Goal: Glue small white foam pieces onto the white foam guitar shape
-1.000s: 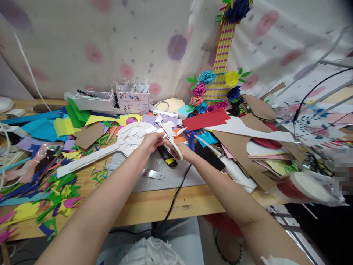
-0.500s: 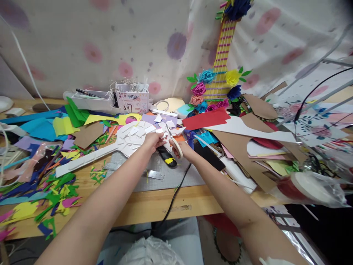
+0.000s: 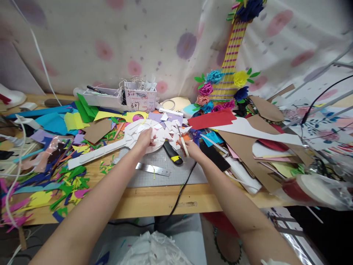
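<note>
A white guitar-shaped piece lies on the wooden table, its round body covered with small white pieces. My left hand is over that body with fingers pressed together; whatever it pinches is too small to make out. Light-handled scissors are in my right hand, blades pointing up and away among loose white scraps. A black and yellow cutter lies between my hands. Nearer the table edge, a metal ruler rests on the grey cutting mat.
Coloured paper scraps cover the left side. Behind stand a white box and a yellow flowered paper guitar. Red paper, brown cardboard and a plastic-wrapped roll are at right. A black cable crosses the front edge.
My left hand has moved left, away from the scissors and onto the guitar-shaped body. My right hand still holds the scissors. The whole view has shifted slightly.
</note>
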Action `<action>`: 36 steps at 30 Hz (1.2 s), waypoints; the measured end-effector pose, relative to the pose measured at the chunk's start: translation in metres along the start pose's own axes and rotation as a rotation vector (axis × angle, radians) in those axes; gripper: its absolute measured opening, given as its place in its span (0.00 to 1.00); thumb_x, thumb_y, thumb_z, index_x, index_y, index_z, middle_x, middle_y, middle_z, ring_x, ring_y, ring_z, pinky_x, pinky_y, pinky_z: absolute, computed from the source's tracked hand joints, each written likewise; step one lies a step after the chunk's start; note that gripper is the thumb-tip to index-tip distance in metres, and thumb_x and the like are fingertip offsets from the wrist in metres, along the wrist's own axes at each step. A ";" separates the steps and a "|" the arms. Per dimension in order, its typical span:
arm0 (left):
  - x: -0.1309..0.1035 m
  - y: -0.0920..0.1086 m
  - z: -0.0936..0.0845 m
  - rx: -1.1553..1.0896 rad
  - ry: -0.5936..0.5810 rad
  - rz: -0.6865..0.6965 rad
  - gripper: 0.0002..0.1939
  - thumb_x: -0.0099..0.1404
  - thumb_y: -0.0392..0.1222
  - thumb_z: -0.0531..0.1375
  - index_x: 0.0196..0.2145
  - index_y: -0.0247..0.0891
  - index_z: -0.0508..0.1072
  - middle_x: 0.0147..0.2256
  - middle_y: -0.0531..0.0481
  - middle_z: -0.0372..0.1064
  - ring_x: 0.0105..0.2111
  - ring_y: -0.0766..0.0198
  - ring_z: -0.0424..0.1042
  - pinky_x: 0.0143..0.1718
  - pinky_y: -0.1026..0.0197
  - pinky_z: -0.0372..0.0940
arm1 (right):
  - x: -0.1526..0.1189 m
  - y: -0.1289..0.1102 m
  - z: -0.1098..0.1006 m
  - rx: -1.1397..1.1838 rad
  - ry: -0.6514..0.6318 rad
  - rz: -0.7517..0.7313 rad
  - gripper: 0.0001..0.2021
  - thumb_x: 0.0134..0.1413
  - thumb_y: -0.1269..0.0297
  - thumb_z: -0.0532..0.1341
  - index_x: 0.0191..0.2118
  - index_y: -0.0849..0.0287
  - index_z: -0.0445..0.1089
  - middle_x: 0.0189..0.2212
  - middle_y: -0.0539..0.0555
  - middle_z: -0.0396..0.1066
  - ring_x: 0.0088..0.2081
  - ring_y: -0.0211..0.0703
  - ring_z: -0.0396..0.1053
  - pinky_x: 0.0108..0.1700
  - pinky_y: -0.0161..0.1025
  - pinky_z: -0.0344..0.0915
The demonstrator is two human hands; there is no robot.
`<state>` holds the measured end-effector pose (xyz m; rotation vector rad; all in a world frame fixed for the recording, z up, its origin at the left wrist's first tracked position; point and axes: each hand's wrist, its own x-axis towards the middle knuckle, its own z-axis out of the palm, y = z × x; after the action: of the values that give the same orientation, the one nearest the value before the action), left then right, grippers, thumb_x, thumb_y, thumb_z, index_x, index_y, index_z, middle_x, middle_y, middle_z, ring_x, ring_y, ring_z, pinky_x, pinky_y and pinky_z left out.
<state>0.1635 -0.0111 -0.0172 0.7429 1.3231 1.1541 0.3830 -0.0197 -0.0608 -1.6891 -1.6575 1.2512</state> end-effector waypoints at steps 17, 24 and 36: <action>-0.033 -0.003 -0.045 0.127 -0.244 0.125 0.07 0.60 0.39 0.58 0.29 0.32 0.70 0.32 0.44 0.75 0.24 0.69 0.69 0.25 0.65 0.69 | -0.051 -0.051 0.025 -0.560 -0.154 -0.138 0.23 0.55 0.40 0.52 0.40 0.57 0.63 0.38 0.57 0.72 0.39 0.49 0.69 0.37 0.37 0.60; -0.038 -0.002 -0.058 0.152 -0.196 0.167 0.07 0.59 0.40 0.57 0.30 0.33 0.70 0.30 0.45 0.74 0.22 0.69 0.67 0.23 0.65 0.67 | -0.045 -0.062 0.030 -0.520 -0.205 -0.200 0.22 0.53 0.40 0.54 0.37 0.56 0.62 0.32 0.52 0.69 0.34 0.43 0.66 0.33 0.35 0.57; -0.038 -0.005 -0.027 0.083 -0.172 0.164 0.07 0.60 0.38 0.55 0.28 0.33 0.68 0.27 0.48 0.71 0.23 0.69 0.68 0.26 0.63 0.70 | -0.037 -0.054 0.018 -0.445 -0.245 -0.250 0.20 0.53 0.42 0.55 0.35 0.57 0.63 0.32 0.50 0.68 0.33 0.41 0.63 0.33 0.35 0.56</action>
<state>0.1436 -0.0527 -0.0131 1.0040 1.1881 1.1421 0.3444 -0.0501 -0.0142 -1.5376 -2.3537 1.0539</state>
